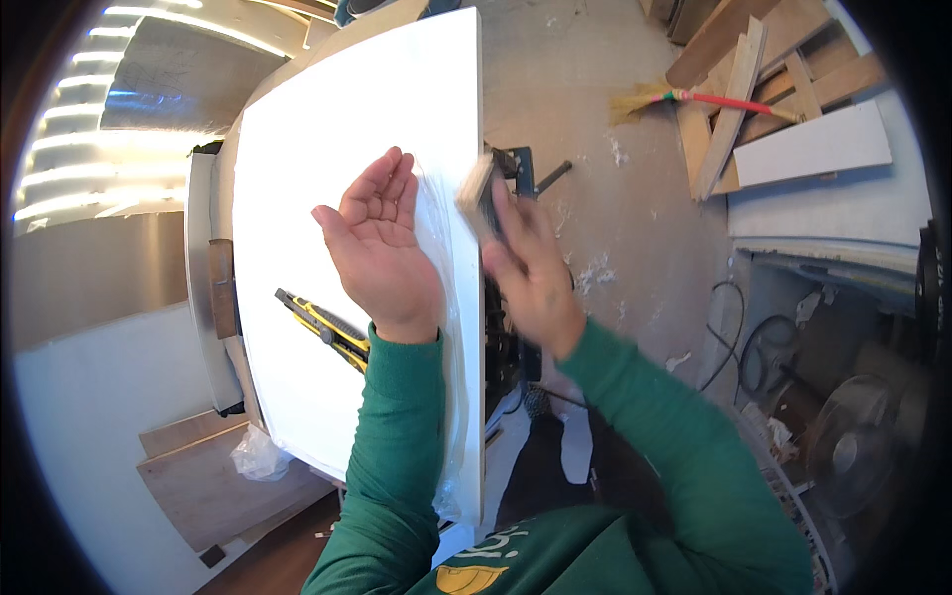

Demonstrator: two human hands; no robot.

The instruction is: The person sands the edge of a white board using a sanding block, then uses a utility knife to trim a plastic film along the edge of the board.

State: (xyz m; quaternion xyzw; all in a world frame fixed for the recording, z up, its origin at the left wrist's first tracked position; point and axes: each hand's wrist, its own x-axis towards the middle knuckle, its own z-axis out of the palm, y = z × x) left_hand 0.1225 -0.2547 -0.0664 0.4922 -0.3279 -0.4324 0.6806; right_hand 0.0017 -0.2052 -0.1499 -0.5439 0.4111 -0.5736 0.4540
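Observation:
My left hand (387, 253) hovers palm up over a large white panel (337, 119), fingers stretched out and nothing in it. A small wooden block with a dark side (475, 188), blurred by motion, is gripped in my right hand (540, 278) at the panel's right edge. Whether the block touches that edge, I cannot tell. Clear plastic film (454, 297) runs lengthwise along the panel near this edge. To the left of my left forearm lies a yellow and black utility knife (322, 329), partly covered by the sleeve.
A dark metal clamp or vise (526, 171) juts out beside the panel's right edge. Wood offcuts (732, 119) and a red-handled broom (734, 101) lie at the far right. Near right stands a fan (846, 451), with a cable (734, 327) close by. A crumpled plastic bag (260, 454) sits at the lower left.

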